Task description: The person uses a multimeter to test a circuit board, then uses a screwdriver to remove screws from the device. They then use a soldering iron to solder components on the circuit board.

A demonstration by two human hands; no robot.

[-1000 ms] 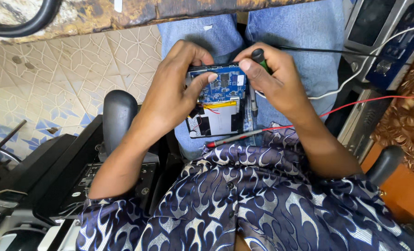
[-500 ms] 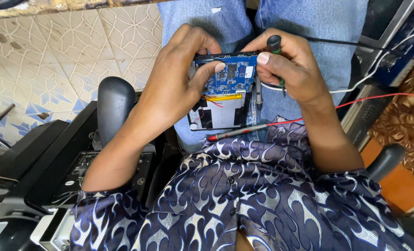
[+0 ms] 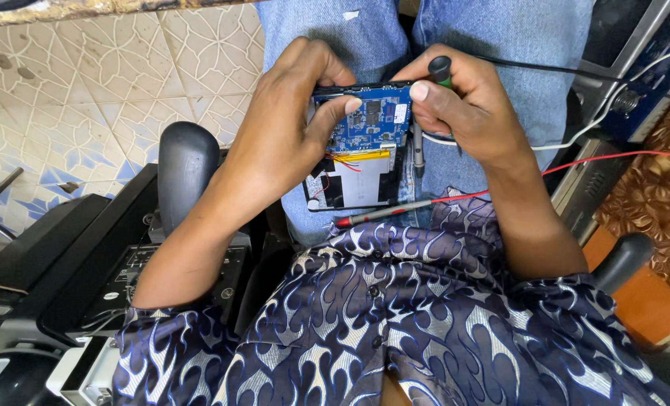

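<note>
The opened tablet (image 3: 361,146) lies back-side up on the person's lap, across blue-jeaned thighs, with its blue circuit board (image 3: 370,119) at the far end and a silvery-white battery (image 3: 359,180) nearer the body (thin red wires run along the battery's upper edge).

Far left, black equipment casings (image 3: 72,263) sit on the patterned tiled floor (image 3: 87,83), and a black chair armrest (image 3: 186,169) stands just beside the left forearm.

The left hand (image 3: 286,131) is curled around the tablet's left edge, gripping it, with the thumb pressed onto the circuit board. The right hand (image 3: 466,113) is closed around a screwdriver (image 3: 425,120) with a dark green-tipped handle; its metal shaft points down beside the tablet's right edge, and the thumb rests at the board's upper right corner.

Below the tablet, a probe with a red tip (image 3: 384,214) lies slantwise across the lap, touching the hem of the blue-and-white patterned shirt (image 3: 425,316); a red lead (image 3: 598,159) runs from it toward the right. A white cable (image 3: 576,139) and a black cable (image 3: 545,68) cross the right thigh toward grey electronic units (image 3: 628,83) at the right edge, with the other armrest (image 3: 621,259) below them.
</note>
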